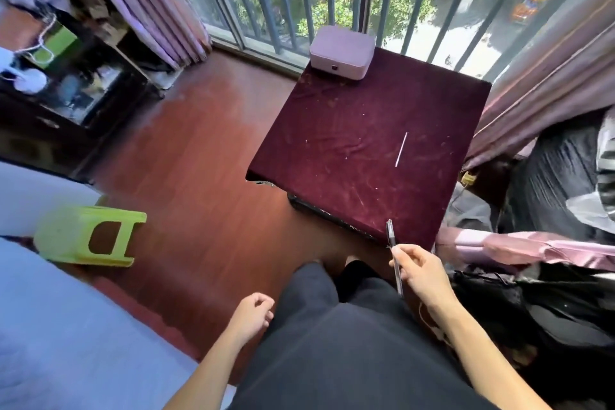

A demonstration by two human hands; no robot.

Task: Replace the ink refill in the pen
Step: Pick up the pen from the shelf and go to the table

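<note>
My right hand [422, 271], grip clamped on the pen [394, 258], near edge of the maroon desk [332, 150]. White refill [401, 149] lies right of centre on the desk. My left hand [253, 313]: loosely curled, holding nothing.

We see a small square table with a dark red velvet cloth [349, 156] in front of our knees. Most of its top is bare. A flat pale pink box with rounded corners [340, 51] sits at the far left corner, hanging a little over the far edge. A thin white ink stick [401, 149] lies alone near the right edge, well apart from the box, with room on every side to reach it. The near edge is open. Pink curtains [545, 90] hang close along the right edge. A lime green plastic stool [83, 235] lies tipped on the red-brown wood floor [199, 150], well apart from the table's left edge, and the floor between them is open.
</note>
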